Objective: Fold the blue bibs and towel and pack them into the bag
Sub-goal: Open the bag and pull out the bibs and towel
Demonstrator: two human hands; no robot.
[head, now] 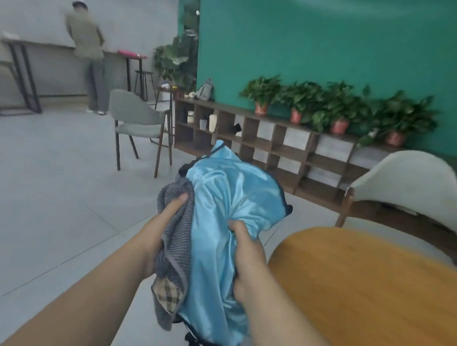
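Blue bibs: you hold the blue bibs [225,215] as one shiny, crumpled bundle in the air in front of you, over the floor [37,181] and just left of the worktop [363,299], not resting on anything.
Long axis: the bundle runs lengthwise from its low end near your forearms up and away from you. Its peaked top points toward the shelf [280,150].
Low end: dark trim and strap ends hang below the blue cloth. You cannot tell how many bibs are in the bundle.
Grey towel: the grey towel [175,240] lies bunched against the left side of the bibs and touches them. It hangs the same way, long side up and down, with a tan plaid patch showing near its lower edge.
Left hand: your left hand [165,222] grips the towel. The thumb presses on its front and the fingers are hidden behind the cloth.
Right hand: your right hand [244,256] is clamped on the bibs from the right, fingers curled into a fold of the blue fabric.
Hands together: they sit on either side of the bundle, near each other but not touching.
Worktop: round, wooden, to your right, with only its near left part in view.
Surroundings: a white chair [417,187] stands behind the worktop, a grey chair [134,123] farther left, and potted plants [341,108] line the top of the shelf against a green wall. Another person [86,36] stands at a far counter, facing away.
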